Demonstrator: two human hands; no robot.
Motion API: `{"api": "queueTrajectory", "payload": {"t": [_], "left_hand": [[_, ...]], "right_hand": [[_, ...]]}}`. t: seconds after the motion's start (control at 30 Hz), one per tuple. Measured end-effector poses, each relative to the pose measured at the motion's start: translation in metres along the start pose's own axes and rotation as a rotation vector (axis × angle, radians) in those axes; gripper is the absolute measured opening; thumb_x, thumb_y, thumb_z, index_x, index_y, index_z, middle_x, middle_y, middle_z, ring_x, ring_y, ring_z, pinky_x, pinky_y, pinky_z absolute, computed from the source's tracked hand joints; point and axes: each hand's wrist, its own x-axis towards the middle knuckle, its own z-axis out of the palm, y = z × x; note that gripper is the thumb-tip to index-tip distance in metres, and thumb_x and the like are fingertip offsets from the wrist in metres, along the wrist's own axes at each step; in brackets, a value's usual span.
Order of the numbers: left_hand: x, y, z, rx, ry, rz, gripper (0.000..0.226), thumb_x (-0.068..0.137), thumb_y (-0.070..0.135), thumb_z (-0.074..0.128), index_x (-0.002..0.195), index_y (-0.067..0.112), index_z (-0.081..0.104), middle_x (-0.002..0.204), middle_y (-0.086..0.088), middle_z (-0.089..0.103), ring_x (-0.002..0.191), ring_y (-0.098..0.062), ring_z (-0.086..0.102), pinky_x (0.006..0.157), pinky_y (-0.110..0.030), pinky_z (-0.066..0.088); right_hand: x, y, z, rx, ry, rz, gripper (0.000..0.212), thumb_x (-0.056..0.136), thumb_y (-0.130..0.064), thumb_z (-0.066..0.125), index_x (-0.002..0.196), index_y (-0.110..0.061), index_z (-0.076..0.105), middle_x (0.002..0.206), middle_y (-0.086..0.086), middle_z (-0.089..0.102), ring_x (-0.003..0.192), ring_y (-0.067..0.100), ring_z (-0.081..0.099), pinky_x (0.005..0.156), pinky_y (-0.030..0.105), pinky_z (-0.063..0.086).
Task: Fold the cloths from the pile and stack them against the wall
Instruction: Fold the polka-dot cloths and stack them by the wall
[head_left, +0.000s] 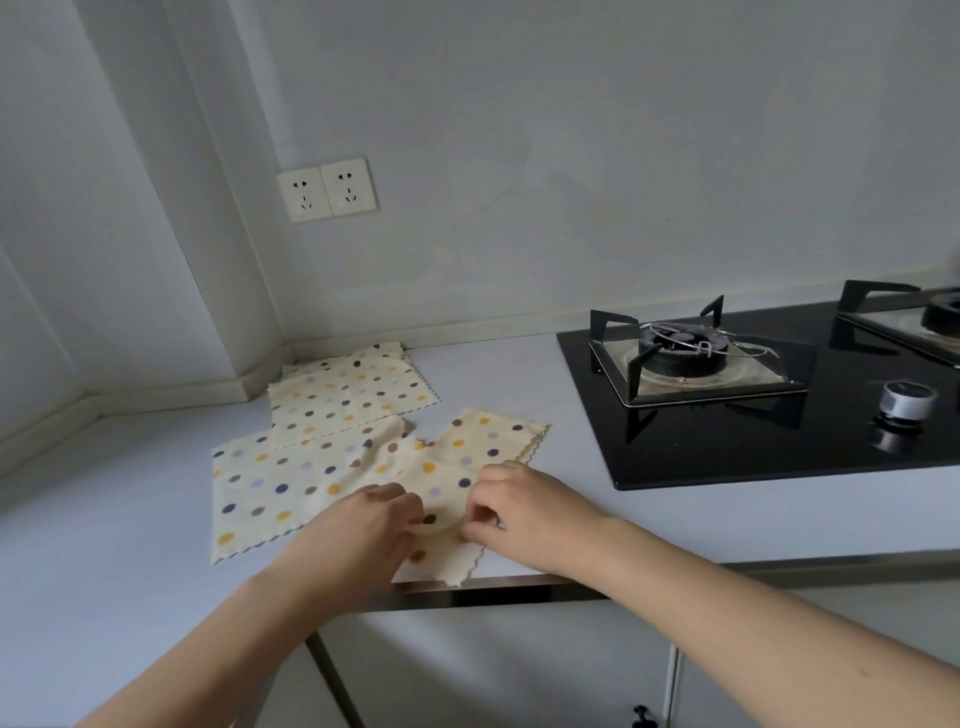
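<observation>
From the head camera, both hands work on the top cloth (467, 467) of the pile, which lies near the front edge of the counter (130, 597), its near corner reaching that edge. The left hand (363, 530) and the right hand (524, 512) sit close together over the middle of this cloth, fingers curled and pinching a small raised pucker of fabric between them. To do this step well, I judge the pinch should slide outward to two corners of one pinked edge, so the cloth can be lifted flat and laid over onto itself with the edges matched; gathering from the middle is likely to leave creases. A second open cloth (270, 493) lies under it toward the left, spread flat. The folded cloth (348, 395) lies farther back, its far corner touching the base of the wall (519, 156) in the back corner of the counter, so the stack has been started there. All the cloths are thin, limp, cream fabric with coloured dots and zigzag-cut edges; they should drape easily and hold a soft fold only. The counter is smooth and pale with a metal front rim. To the right sits a glossy black glass stove (727, 447) with angular metal pan supports and a round knob (906, 400).
</observation>
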Motion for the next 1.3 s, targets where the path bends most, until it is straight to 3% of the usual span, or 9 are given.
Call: {"api": "queueTrajectory", "payload": {"t": [0.13,0.3,0.53,0.67,0.87,0.97,1.1,1.2,1.3], "left_hand": [[-0.005,-0.004,0.004,-0.029,0.187,0.030,0.024,0.085,0.032,0.045,0.092,0.025,0.067,0.085,0.013,0.061,0.077,-0.012,0.060,0.061,-0.021,0.046],[-0.011,0.016,0.006,-0.092,0.281,0.115,0.015,0.090,0.038,0.048,0.089,0.026,0.058,0.080,0.016,0.053,0.071,-0.007,0.051,0.062,-0.018,0.040],[-0.015,0.017,0.017,-0.152,0.257,0.103,0.021,0.095,0.042,0.044,0.094,0.027,0.058,0.081,0.018,0.051,0.074,-0.006,0.050,0.065,-0.023,0.045],[-0.014,0.022,0.023,-0.203,0.248,0.068,0.018,0.089,0.035,0.047,0.096,0.028,0.061,0.085,0.019,0.053,0.078,-0.004,0.049,0.072,-0.021,0.042],[-0.013,0.025,0.023,-0.347,0.212,-0.020,0.020,0.082,0.020,0.054,0.094,0.035,0.049,0.086,0.024,0.050,0.089,-0.002,0.047,0.074,-0.013,0.038],[-0.021,0.023,0.021,-0.385,0.221,-0.034,0.025,0.091,0.012,0.057,0.096,0.031,0.041,0.086,0.020,0.049,0.081,-0.003,0.047,0.068,-0.015,0.039],[-0.029,0.012,0.018,-0.316,0.206,0.055,0.039,0.085,0.002,0.046,0.102,0.037,0.042,0.107,0.026,0.045,0.093,0.004,0.048,0.077,-0.012,0.041],[-0.024,0.004,0.018,-0.254,0.144,0.091,0.048,0.080,0.004,0.040,0.113,0.036,0.053,0.123,0.024,0.044,0.107,0.002,0.048,0.087,-0.011,0.040],[-0.014,0.003,0.015,-0.184,0.106,0.114,0.048,0.079,0.013,0.039,0.116,0.036,0.058,0.119,0.018,0.049,0.097,-0.004,0.053,0.079,-0.009,0.038]], "right_hand": [[-0.007,0.001,0.004,0.043,0.044,0.052,0.032,0.091,-0.032,0.061,0.118,-0.019,0.051,0.122,-0.006,0.042,0.082,0.009,0.040,0.079,0.029,0.039],[-0.006,0.004,0.008,-0.106,0.113,0.064,0.048,0.087,-0.025,0.058,0.132,-0.024,0.042,0.128,-0.003,0.036,0.117,0.022,0.038,0.101,0.033,0.033],[-0.006,0.007,0.006,-0.082,0.122,-0.020,0.028,0.087,-0.018,0.056,0.115,-0.021,0.055,0.117,-0.004,0.046,0.110,0.018,0.041,0.094,0.027,0.031],[-0.006,0.008,0.005,-0.048,0.124,-0.083,0.010,0.086,-0.015,0.057,0.093,-0.013,0.064,0.098,0.002,0.055,0.093,0.025,0.052,0.082,0.035,0.043],[-0.003,0.009,0.013,-0.122,0.184,-0.235,0.017,0.081,-0.018,0.058,0.096,-0.016,0.067,0.095,0.001,0.058,0.086,0.022,0.054,0.080,0.031,0.043],[0.001,0.003,0.010,0.129,0.153,-0.174,0.014,0.087,-0.012,0.057,0.095,-0.011,0.069,0.093,0.000,0.060,0.085,0.013,0.053,0.079,0.025,0.043],[0.004,0.004,0.005,0.553,0.120,0.174,0.010,0.091,-0.015,0.059,0.089,-0.019,0.068,0.078,-0.010,0.060,0.068,0.002,0.052,0.068,0.021,0.044],[0.009,0.007,0.007,0.625,0.092,0.222,0.010,0.093,-0.019,0.060,0.085,-0.020,0.067,0.070,-0.011,0.058,0.062,0.000,0.049,0.062,0.018,0.040],[0.014,0.006,0.009,0.590,0.101,0.207,0.016,0.093,-0.028,0.062,0.085,-0.015,0.067,0.070,-0.005,0.059,0.059,0.002,0.046,0.059,0.022,0.037]]}}
